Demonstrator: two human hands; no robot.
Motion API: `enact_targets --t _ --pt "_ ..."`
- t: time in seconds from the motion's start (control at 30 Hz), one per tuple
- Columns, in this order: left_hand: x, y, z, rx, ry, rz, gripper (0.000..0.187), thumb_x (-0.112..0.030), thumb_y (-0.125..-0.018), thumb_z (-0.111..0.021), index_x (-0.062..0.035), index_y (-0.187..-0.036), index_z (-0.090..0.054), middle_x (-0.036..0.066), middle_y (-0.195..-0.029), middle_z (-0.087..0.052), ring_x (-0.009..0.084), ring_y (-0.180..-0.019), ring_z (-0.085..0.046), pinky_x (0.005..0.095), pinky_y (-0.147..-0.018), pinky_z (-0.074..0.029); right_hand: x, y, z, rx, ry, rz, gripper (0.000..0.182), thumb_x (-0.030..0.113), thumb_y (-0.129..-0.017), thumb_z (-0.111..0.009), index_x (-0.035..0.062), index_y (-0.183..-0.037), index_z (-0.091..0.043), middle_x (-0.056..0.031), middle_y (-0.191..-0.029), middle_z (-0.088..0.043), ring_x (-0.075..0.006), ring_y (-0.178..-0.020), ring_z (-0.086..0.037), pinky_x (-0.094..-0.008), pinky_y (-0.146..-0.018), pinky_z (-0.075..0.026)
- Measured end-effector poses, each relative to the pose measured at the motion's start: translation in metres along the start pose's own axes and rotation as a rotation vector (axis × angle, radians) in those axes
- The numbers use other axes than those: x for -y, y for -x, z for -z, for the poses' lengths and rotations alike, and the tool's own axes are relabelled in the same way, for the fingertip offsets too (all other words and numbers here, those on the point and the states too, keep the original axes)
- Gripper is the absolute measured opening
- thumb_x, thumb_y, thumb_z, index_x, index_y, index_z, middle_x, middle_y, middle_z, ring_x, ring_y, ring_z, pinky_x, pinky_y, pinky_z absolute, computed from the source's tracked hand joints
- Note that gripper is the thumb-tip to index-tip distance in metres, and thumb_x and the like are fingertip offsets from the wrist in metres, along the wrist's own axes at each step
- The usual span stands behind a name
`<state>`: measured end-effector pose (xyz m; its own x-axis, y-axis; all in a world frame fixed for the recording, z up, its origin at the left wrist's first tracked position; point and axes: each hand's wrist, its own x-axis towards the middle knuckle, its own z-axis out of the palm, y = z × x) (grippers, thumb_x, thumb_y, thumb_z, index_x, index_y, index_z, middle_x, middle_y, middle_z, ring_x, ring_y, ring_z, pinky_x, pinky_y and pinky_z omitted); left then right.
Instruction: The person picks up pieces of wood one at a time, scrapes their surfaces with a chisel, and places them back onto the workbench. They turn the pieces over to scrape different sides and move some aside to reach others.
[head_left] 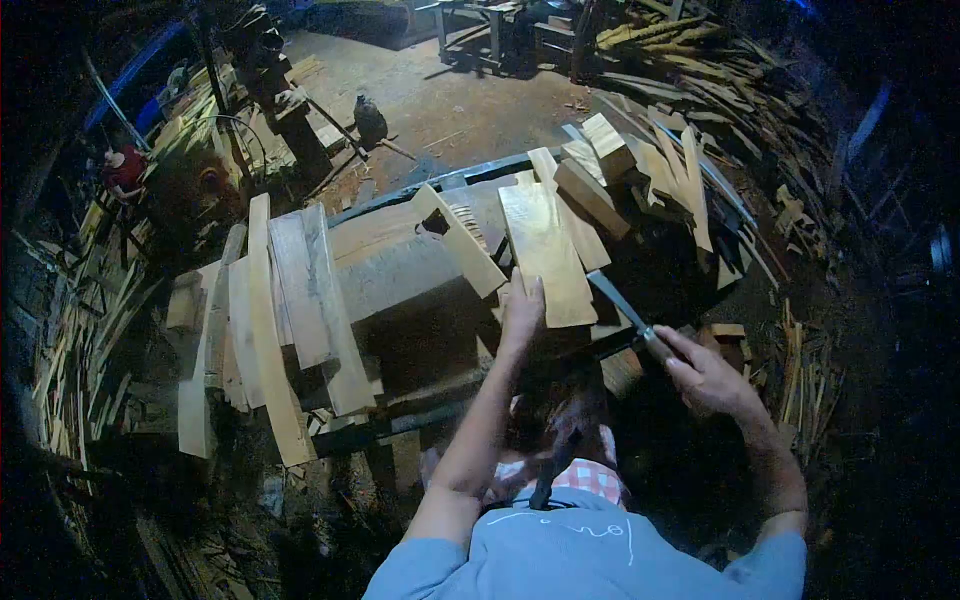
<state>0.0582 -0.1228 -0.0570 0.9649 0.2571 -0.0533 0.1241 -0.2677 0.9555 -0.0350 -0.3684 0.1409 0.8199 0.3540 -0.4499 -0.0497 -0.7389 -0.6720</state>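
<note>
A pale flat wooden board (548, 255) leans over the middle of the workbench, its near end toward me. My left hand (522, 312) is closed on the board's left edge, close to the near corner. In my right hand (708, 378) is a long-bladed knife (622, 303); my fingers wrap its handle, and the blade points up and left toward the board's right edge. Just left of the board lies a narrow plank (462, 245). Another pale plank (580, 220) shows behind the board's right side.
Several long planks (272, 340) lie across the bench's left end. Thick wooden blocks (592, 198) sit on the right. A large timber block (400, 280) fills the middle. Scrap wood (690, 70) is heaped at the far right, and a person in red (123, 172) is at far left.
</note>
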Motion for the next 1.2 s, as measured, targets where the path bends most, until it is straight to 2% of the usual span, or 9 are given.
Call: enact_targets --t 0.3,0.37,0.6,0.67,0.73,0.77,0.8,0.9,1.2 --pt "0.038 0.03 0.003 0.235 0.274 0.203 0.064 -0.037 -0.092 -0.042 0.0045 -0.136 -0.02 0.023 -0.135 -0.035 0.0278 -0.127 -0.032 0.0313 -0.103 -0.025 0.014 0.039 -0.024 0.02 0.166 -0.155 0.05 0.024 -0.087 -0.046 0.0211 -0.134 -0.032 -0.0232 -0.093 -0.06 -0.0381 -0.085 -0.06 -0.0435 -0.074 -0.047" --pt "0.073 0.028 -0.011 0.206 0.126 0.045 0.063 -0.045 -0.091 -0.041 -0.009 -0.138 -0.02 0.01 -0.079 -0.055 0.012 -0.048 -0.044 0.0272 -0.043 -0.04 0.013 0.035 -0.028 0.041 0.199 -0.18 0.048 0.025 -0.087 -0.045 0.0217 -0.134 -0.032 -0.0237 -0.092 -0.059 -0.0376 -0.083 -0.061 -0.0434 -0.074 -0.047" --pt "0.052 0.026 -0.002 0.332 0.318 -0.138 0.062 -0.033 -0.092 -0.046 0.0054 -0.134 -0.02 0.02 -0.123 -0.043 0.0263 -0.113 -0.04 0.0325 -0.099 -0.028 -0.012 -0.063 -0.03 -0.117 0.187 0.139 0.047 0.025 -0.089 -0.044 0.0208 -0.134 -0.032 -0.0212 -0.089 -0.06 -0.0356 -0.081 -0.06 -0.0419 -0.074 -0.046" --pt "0.047 0.029 -0.003 0.287 0.302 -0.132 0.062 -0.032 -0.092 -0.046 0.0054 -0.134 -0.02 0.019 -0.118 -0.046 0.0249 -0.107 -0.044 0.0316 -0.094 -0.034 -0.014 -0.123 -0.02 -0.142 0.203 0.097 0.043 0.027 -0.091 -0.04 0.0124 -0.131 -0.036 -0.0203 -0.107 -0.058 -0.0333 -0.102 -0.056 -0.0389 -0.085 -0.043" --pt "0.015 0.036 0.007 0.328 0.197 0.197 0.061 -0.026 -0.092 -0.045 0.0019 -0.137 -0.016 0.014 -0.099 -0.052 0.0209 -0.083 -0.057 0.0299 -0.069 -0.048 0.019 -0.157 -0.002 -0.149 0.222 0.078 0.04 0.026 -0.091 -0.039 0.0129 -0.129 -0.041 -0.0183 -0.093 -0.062 -0.0279 -0.079 -0.063 -0.0365 -0.067 -0.049" --pt "0.02 0.035 0.001 0.33 0.188 0.189 0.061 -0.026 -0.092 -0.045 0.0019 -0.137 -0.016 0.014 -0.099 -0.052 0.0209 -0.083 -0.057 0.0299 -0.069 -0.048 -0.037 -0.225 -0.001 -0.229 0.237 0.465 0.04 0.027 -0.09 -0.04 0.0124 -0.128 -0.043 -0.0166 -0.08 -0.062 -0.0231 -0.061 -0.06 -0.034 -0.054 -0.047" --pt "0.031 0.034 -0.012 0.353 0.313 0.214 0.059 -0.026 -0.093 -0.043 -0.0028 -0.139 -0.013 0.015 -0.101 -0.053 0.021 -0.079 -0.058 0.0302 -0.062 -0.05 0.016 -0.195 0.007 -0.113 0.165 0.166 0.041 0.029 -0.089 -0.041 0.0124 -0.127 -0.044 -0.0161 -0.073 -0.06 -0.0206 -0.053 -0.055 -0.0343 -0.049 -0.045" --pt "0.028 0.041 -0.019 0.336 0.549 0.171 0.055 -0.025 -0.095 -0.039 -0.0059 -0.139 -0.012 0.017 -0.098 -0.053 0.0246 -0.07 -0.062 0.0332 -0.057 -0.053 0.011 -0.22 -0.006 -0.19 0.349 0.225 0.035 0.029 -0.088 -0.041 0.0113 -0.117 -0.049 -0.0208 -0.079 -0.061 -0.0288 -0.069 -0.063 -0.0415 -0.061 -0.049" --pt "-0.029 0.031 -0.03 0.251 0.619 0.478 0.051 -0.052 -0.084 -0.05 -0.0011 -0.083 -0.045 0.004 -0.066 -0.035 0.0125 -0.052 -0.04 0.0367 -0.061 -0.055 -0.008 -0.14 -0.005 -0.137 -0.004 0.143 0.048 0.03 -0.088 -0.045 0.0097 -0.131 -0.037 -0.0142 -0.088 -0.056 -0.0197 -0.076 -0.055 -0.0324 -0.066 -0.046"
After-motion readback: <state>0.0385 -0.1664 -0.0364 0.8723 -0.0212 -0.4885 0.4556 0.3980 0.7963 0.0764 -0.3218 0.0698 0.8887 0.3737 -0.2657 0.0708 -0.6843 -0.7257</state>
